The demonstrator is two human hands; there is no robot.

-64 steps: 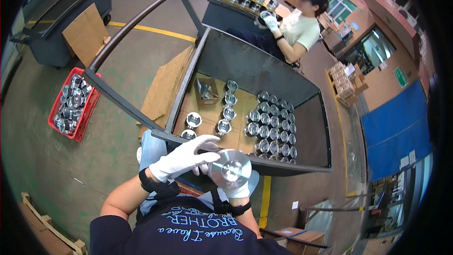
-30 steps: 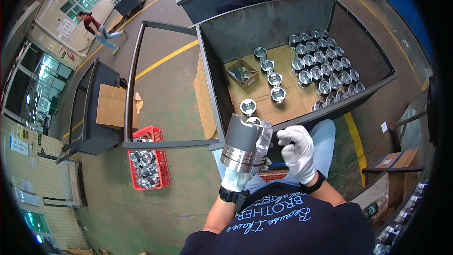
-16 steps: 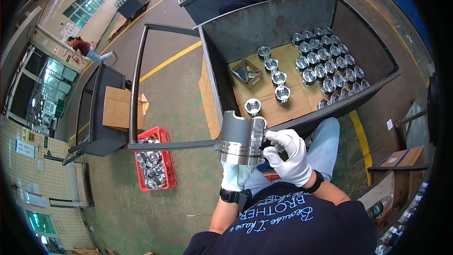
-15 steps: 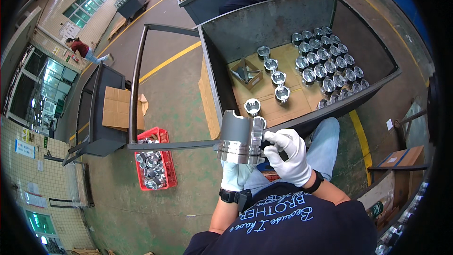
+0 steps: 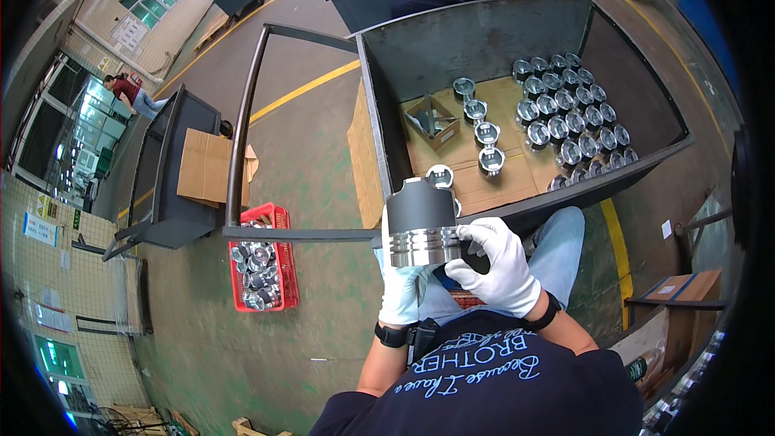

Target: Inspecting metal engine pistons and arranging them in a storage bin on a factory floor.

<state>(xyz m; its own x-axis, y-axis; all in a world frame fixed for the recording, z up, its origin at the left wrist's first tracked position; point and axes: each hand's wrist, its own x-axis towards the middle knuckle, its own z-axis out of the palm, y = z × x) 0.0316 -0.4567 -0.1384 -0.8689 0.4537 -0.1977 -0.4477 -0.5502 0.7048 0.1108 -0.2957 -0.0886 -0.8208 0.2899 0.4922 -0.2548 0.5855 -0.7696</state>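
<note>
One piston point(image 5: 420, 224), dark skirt over silver ringed crown, held upright at chest. Left hand point(image 5: 401, 289), white glove, fingers curled up behind and under it, gripping. Right hand point(image 5: 499, 265), white glove, fingertips point(image 5: 468, 233) closed on crown's right edge. Beyond fingers: one grey steel bin point(image 5: 484, 36); five loose pistons point(image 5: 482, 127) on cardboard, one small cardboard box point(image 5: 432, 122), packed cluster right, count unclear. Left of fingers: one red crate point(image 5: 260, 266) of pistons.
</note>
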